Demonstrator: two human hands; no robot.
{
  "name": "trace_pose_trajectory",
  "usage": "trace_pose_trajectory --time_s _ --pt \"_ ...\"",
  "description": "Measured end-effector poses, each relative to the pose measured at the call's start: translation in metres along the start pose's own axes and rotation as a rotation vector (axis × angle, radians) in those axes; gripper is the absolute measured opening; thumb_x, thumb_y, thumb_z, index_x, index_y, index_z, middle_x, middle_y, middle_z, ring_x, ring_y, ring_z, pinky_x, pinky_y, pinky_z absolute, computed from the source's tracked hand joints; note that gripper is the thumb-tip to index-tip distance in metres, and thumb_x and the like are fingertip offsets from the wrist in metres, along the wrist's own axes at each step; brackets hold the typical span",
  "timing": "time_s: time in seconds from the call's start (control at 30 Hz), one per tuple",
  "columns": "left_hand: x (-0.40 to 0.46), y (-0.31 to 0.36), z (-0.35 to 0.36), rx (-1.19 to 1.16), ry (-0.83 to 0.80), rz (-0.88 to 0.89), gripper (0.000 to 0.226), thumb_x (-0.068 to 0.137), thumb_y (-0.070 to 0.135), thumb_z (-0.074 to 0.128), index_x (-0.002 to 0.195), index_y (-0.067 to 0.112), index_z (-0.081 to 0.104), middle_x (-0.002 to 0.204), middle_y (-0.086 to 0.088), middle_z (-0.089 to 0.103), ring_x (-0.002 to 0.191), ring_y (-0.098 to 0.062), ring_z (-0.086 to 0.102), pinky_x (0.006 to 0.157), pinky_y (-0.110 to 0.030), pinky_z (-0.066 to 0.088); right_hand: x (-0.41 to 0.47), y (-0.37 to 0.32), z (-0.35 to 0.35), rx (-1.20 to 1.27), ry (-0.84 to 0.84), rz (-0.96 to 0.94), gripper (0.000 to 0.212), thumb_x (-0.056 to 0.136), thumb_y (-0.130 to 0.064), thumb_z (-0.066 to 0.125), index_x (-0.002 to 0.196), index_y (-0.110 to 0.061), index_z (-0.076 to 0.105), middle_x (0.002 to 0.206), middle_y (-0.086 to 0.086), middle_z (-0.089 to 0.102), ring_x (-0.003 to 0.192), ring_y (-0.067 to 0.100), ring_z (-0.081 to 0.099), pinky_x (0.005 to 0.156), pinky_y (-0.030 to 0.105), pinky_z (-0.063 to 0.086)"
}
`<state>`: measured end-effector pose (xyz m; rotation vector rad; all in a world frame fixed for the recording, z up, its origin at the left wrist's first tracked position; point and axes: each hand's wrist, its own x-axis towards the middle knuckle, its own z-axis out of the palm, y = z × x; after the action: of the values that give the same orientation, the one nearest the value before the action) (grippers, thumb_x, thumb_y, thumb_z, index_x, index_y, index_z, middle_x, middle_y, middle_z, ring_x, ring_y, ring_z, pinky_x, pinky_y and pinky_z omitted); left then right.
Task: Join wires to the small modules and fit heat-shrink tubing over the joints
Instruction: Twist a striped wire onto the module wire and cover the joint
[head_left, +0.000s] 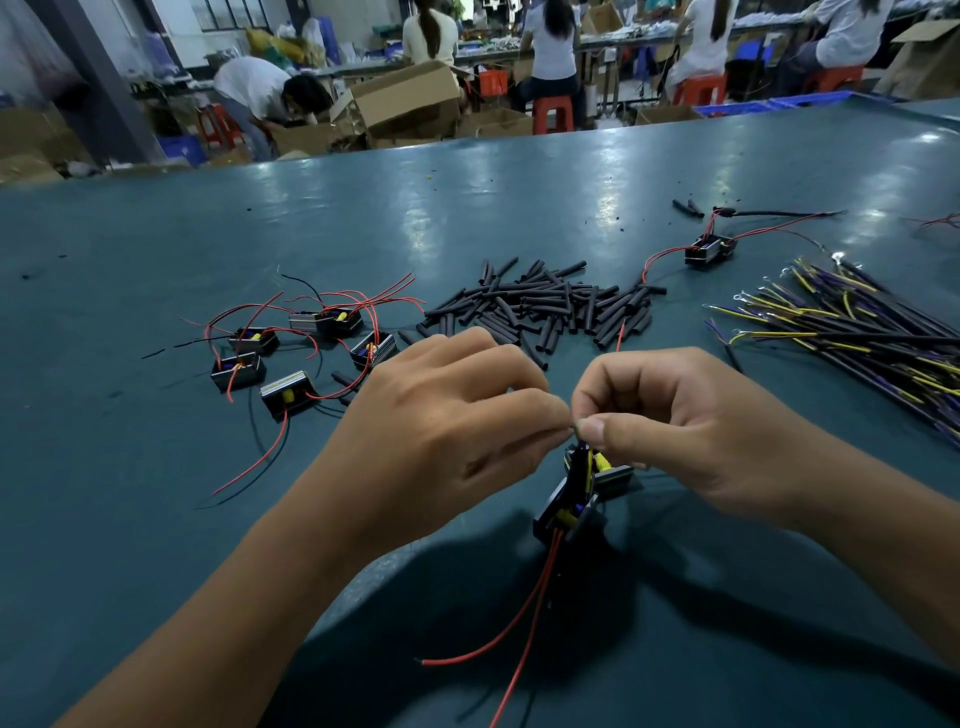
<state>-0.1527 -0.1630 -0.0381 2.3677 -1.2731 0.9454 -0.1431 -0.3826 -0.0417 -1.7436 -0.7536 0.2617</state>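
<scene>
Near edge of the table (156, 519): both hands met above one module (566, 506) and its red leads (524, 618).
Writing: no brand or label could be read on anything.
Left hand (441, 441): fingers curled, tips pinched on a thin wire end (575, 427) at the point where the hands met.
Right hand (691, 431): thumb and forefinger pinched the same wire end from the other side.
Module: hung just under the fingertips, tilted, leads trailing toward the viewer.
Tubing (540, 306): black cut pieces heaped beyond the hands, apart from them.
Other modules (291, 348): a cluster left of the left hand, red and black leads tangled.
Lone module (709, 249): far right, beyond the tubing.
Wire bundle (857, 332): yellow, purple and black, right of the right hand.
Background: people sat on red stools (553, 114) among cartons.
</scene>
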Motion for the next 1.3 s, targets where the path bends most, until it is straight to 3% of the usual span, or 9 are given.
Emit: trace_pose_trajectory --time_s 0.2,0.3,0.4,0.6,0.73,0.8,0.93,1.13,1.3 --pt "0.000 0.004 0.005 -0.052 0.008 -0.033 0.017 0.097 0.016 0.065 0.085 0.008 0.073 0.083 -0.001 0.066 0.074 -0.024 0.055 0.066 -0.040 0.047 0.000 -0.001 0.001 -0.019 0.007 0.010 0.008 0.085 -0.019 0.063 0.078 -0.015 0.063 0.062 -0.009 0.053 0.058 0.005 0.046 0.056 0.015 0.040" --pt "-0.002 0.006 0.007 -0.374 -0.032 -0.264 0.013 0.093 0.020 0.069 0.083 0.013 0.071 0.077 0.006 0.063 0.071 -0.014 0.053 0.067 -0.023 0.043 0.000 0.000 0.000 -0.033 0.018 0.014 0.009 0.084 -0.020 0.064 0.076 -0.018 0.064 0.063 -0.007 0.054 0.058 0.007 0.047 0.056 0.018 0.040" --pt "-0.004 0.008 0.009 -0.724 -0.095 -0.565 0.010 0.090 0.026 0.070 0.081 0.022 0.072 0.071 -0.002 0.065 0.059 -0.037 0.052 0.053 -0.045 0.043 0.000 -0.001 0.000 -0.044 0.020 0.014 0.009 0.085 -0.021 0.063 0.075 -0.020 0.064 0.062 -0.007 0.054 0.058 0.007 0.046 0.056 0.018 0.040" --pt "-0.001 0.003 0.012 -1.140 -0.068 -0.912 0.011 0.083 0.017 0.064 0.074 0.018 0.070 0.065 -0.004 0.057 0.055 -0.014 0.044 0.051 -0.024 0.033 0.002 -0.001 -0.003 0.008 0.129 0.074 0.016 0.089 -0.012 0.066 0.074 -0.016 0.061 0.060 -0.004 0.051 0.055 0.010 0.040 0.051 0.018 0.035" --pt "-0.004 0.006 0.016 -1.090 -0.161 -0.862 0.011 0.081 0.022 0.075 0.090 0.016 0.072 0.071 -0.017 0.054 0.063 -0.022 0.042 0.055 -0.032 0.035 0.004 -0.002 -0.001 0.113 0.228 0.143 0.021 0.094 -0.003 0.057 0.075 -0.011 0.059 0.060 0.005 0.046 0.051 0.011 0.036 0.045 0.013 0.030" --pt "-0.004 0.009 0.020 -1.058 -0.163 -0.843 0.015 0.080 0.027 0.080 0.092 0.020 0.072 0.067 -0.007 0.053 0.060 -0.021 0.039 0.056 -0.034 0.030 0.004 -0.002 -0.001 0.140 0.251 0.160 0.020 0.095 -0.003 0.056 0.076 -0.010 0.059 0.060 0.005 0.046 0.049 0.009 0.036 0.043 0.012 0.029" --pt "-0.004 0.011 0.028 -0.960 -0.080 -0.784 0.011 0.082 0.022 0.081 0.085 0.022 0.070 0.063 0.020 0.058 0.055 -0.004 0.041 0.053 -0.013 0.034 0.004 0.000 -0.001 0.173 0.258 0.180 0.019 0.096 -0.003 0.055 0.078 -0.009 0.060 0.057 0.001 0.048 0.046 0.006 0.039 0.041 0.011 0.031" --pt "-0.003 0.017 0.035 -0.758 -0.069 -0.682 0.021 0.081 0.033 0.082 0.091 0.025 0.064 0.083 0.017 0.064 0.063 -0.002 0.051 0.060 -0.012 0.040 0.005 0.004 -0.001 0.218 0.251 0.177 0.017 0.095 -0.004 0.056 0.079 -0.009 0.061 0.055 -0.002 0.050 0.042 0.004 0.038 0.041 0.011 0.031" --pt "-0.003 0.016 0.034 -0.662 -0.074 -0.608 0.014 0.088 0.025 0.078 0.090 0.026 0.064 0.073 0.028 0.058 0.056 0.002 0.045 0.057 -0.006 0.034 0.004 0.005 -0.002 0.214 0.222 0.171 0.015 0.081 -0.030 0.072 0.075 -0.019 0.065 0.056 -0.003 0.048 0.045 0.006 0.037 0.042 0.012 0.031"
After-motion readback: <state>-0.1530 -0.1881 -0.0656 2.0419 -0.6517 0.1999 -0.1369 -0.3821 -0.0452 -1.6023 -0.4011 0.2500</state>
